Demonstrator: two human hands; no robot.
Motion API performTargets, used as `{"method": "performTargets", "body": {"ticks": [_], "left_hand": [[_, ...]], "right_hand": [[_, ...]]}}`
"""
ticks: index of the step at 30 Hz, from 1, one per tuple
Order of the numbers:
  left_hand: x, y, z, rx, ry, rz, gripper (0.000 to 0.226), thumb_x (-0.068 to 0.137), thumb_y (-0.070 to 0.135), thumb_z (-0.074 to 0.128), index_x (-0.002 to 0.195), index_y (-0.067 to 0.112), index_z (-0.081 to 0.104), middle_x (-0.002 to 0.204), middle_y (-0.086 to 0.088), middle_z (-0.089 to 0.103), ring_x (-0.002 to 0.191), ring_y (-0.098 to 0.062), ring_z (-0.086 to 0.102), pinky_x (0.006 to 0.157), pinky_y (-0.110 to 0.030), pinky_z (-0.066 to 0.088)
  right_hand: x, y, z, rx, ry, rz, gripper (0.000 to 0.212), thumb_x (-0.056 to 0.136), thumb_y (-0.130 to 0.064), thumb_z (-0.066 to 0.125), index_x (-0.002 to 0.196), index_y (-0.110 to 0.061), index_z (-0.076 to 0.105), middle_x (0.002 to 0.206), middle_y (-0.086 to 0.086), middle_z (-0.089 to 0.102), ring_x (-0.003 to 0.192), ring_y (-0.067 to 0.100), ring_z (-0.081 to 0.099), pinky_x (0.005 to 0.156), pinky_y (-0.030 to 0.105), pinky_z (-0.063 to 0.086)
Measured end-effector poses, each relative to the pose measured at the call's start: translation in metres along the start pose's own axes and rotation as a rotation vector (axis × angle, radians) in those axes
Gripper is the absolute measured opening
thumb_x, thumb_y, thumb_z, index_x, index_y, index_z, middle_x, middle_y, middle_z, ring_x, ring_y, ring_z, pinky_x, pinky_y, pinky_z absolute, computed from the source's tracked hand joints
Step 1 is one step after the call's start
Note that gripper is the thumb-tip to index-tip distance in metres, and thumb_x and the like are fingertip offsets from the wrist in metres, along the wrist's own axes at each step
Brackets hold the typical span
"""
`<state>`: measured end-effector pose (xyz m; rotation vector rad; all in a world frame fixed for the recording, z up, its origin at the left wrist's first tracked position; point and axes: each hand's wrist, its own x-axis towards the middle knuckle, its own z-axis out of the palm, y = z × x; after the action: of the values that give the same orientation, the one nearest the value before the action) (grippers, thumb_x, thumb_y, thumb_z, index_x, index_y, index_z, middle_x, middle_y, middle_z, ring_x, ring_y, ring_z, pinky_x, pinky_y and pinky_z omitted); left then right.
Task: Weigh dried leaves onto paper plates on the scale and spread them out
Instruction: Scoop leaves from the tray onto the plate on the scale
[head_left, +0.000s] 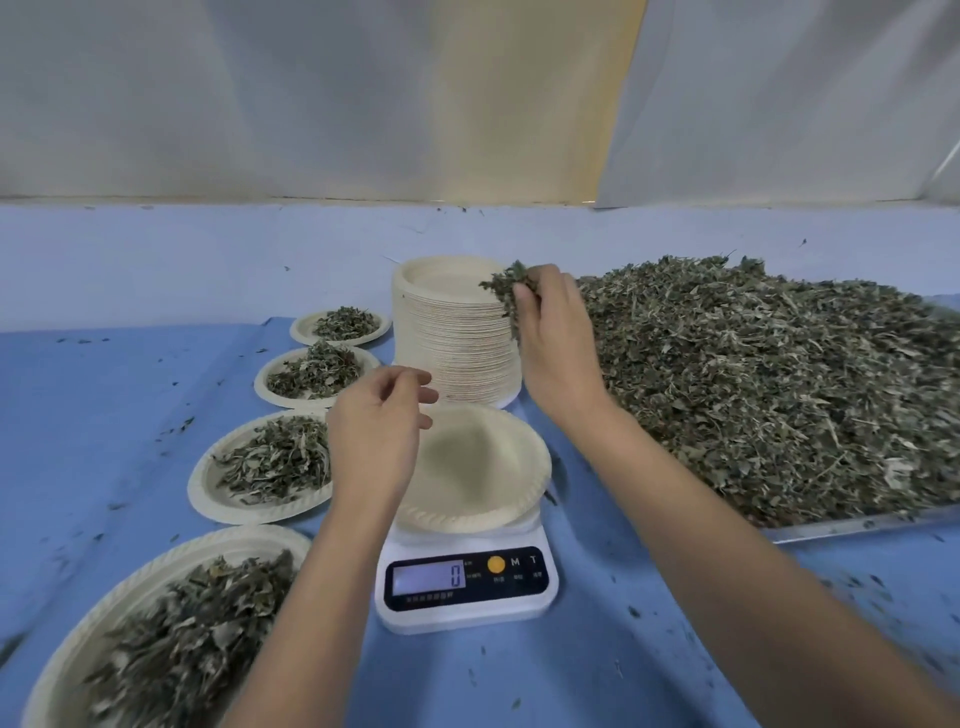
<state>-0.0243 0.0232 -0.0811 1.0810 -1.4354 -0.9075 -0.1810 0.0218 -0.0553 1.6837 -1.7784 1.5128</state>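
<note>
A white digital scale (467, 587) stands in the middle and its display reads 0. An empty paper plate (483, 467) sits on it. My right hand (556, 338) grips a bunch of dried leaves (506, 291), held up in front of the plate stack, above and behind the scale. My left hand (376, 431) hovers over the plate's left rim with loosely curled fingers, holding nothing. A big heap of dried leaves (779, 379) lies on a tray at the right.
A tall stack of paper plates (452, 338) stands behind the scale. Several filled plates run in a row on the left, from the near plate (156, 623) to the far plate (340, 326). The tray's metal edge (857, 525) lies at the right. Leaf crumbs dot the blue cloth (104, 415).
</note>
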Motion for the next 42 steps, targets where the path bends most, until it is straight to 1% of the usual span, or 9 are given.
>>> {"method": "performTargets", "body": {"ticks": [4,8,14,19,26,29,33,36,42], "left_hand": [[0.008,-0.003,-0.011,-0.093,0.084,-0.053,0.026,0.090,0.017,0.045,0.081,0.022,0.068,0.072,0.009,0.070,0.052,-0.002,0.059,0.056,-0.024,0.042],[0.013,-0.006,-0.015,-0.107,0.115,-0.064,0.025,0.089,0.017,0.045,0.083,0.021,0.069,0.074,0.008,0.071,0.052,-0.002,0.059,0.050,-0.013,0.041],[0.015,-0.006,-0.013,-0.099,0.105,-0.059,0.026,0.090,0.018,0.045,0.078,0.024,0.067,0.074,0.008,0.071,0.053,-0.003,0.059,0.055,-0.021,0.039],[0.015,-0.007,-0.014,-0.111,0.098,-0.076,0.026,0.090,0.019,0.046,0.080,0.024,0.068,0.073,0.008,0.072,0.054,-0.004,0.060,0.053,-0.018,0.039],[0.015,-0.007,-0.015,-0.128,0.078,-0.091,0.026,0.091,0.018,0.046,0.079,0.023,0.068,0.071,0.008,0.072,0.052,-0.004,0.060,0.056,-0.021,0.039],[0.014,-0.006,-0.015,-0.113,0.071,-0.082,0.026,0.090,0.019,0.046,0.078,0.023,0.068,0.071,0.009,0.072,0.053,-0.004,0.060,0.058,-0.024,0.040],[0.013,-0.006,-0.012,-0.098,0.071,-0.078,0.026,0.091,0.019,0.046,0.078,0.023,0.068,0.071,0.010,0.071,0.052,-0.003,0.059,0.057,-0.022,0.041],[0.013,-0.006,-0.011,-0.102,0.067,-0.075,0.025,0.092,0.017,0.046,0.081,0.020,0.068,0.070,0.009,0.071,0.050,-0.002,0.057,0.049,-0.013,0.041],[0.012,-0.006,-0.009,-0.093,0.064,-0.063,0.026,0.092,0.018,0.045,0.079,0.021,0.068,0.072,0.008,0.071,0.051,-0.003,0.058,0.057,-0.023,0.040]], "right_hand": [[-0.021,-0.024,0.025,0.281,-0.026,0.090,0.016,0.103,-0.022,0.037,0.102,-0.012,0.050,0.085,-0.002,0.048,0.080,0.015,0.045,0.066,0.024,0.027],[-0.040,-0.028,0.041,0.489,-0.106,0.215,0.017,0.103,-0.021,0.037,0.088,-0.028,0.043,0.076,-0.013,0.045,0.068,-0.003,0.045,0.064,0.019,0.035],[-0.042,-0.015,0.036,0.504,-0.344,0.435,0.018,0.104,-0.026,0.034,0.119,-0.018,0.038,0.095,-0.013,0.046,0.082,-0.006,0.042,0.060,0.003,0.032],[-0.044,-0.010,0.026,0.497,-0.478,0.433,0.011,0.100,-0.027,0.046,0.110,-0.027,0.044,0.092,-0.025,0.046,0.083,-0.011,0.045,0.063,-0.003,0.034],[-0.049,-0.008,0.026,0.451,-0.335,0.386,0.018,0.076,-0.027,0.078,0.087,-0.031,0.065,0.087,-0.017,0.063,0.092,0.008,0.060,0.084,0.028,0.048],[-0.048,-0.005,0.026,0.359,-0.355,0.365,0.019,0.073,-0.025,0.081,0.080,-0.036,0.066,0.085,-0.019,0.064,0.089,0.005,0.060,0.081,0.022,0.047],[-0.050,-0.002,0.025,0.204,-0.426,0.304,0.019,0.072,-0.024,0.082,0.089,-0.029,0.075,0.072,-0.024,0.061,0.065,-0.011,0.054,0.057,0.005,0.037],[-0.050,-0.005,0.024,0.238,-0.403,0.294,0.020,0.072,-0.026,0.082,0.091,-0.027,0.075,0.075,-0.022,0.064,0.074,-0.007,0.057,0.063,0.005,0.040],[-0.041,-0.011,0.019,0.513,-0.160,0.390,0.013,0.076,-0.025,0.078,0.083,-0.032,0.070,0.077,-0.018,0.069,0.074,-0.001,0.062,0.071,0.018,0.049]]}}
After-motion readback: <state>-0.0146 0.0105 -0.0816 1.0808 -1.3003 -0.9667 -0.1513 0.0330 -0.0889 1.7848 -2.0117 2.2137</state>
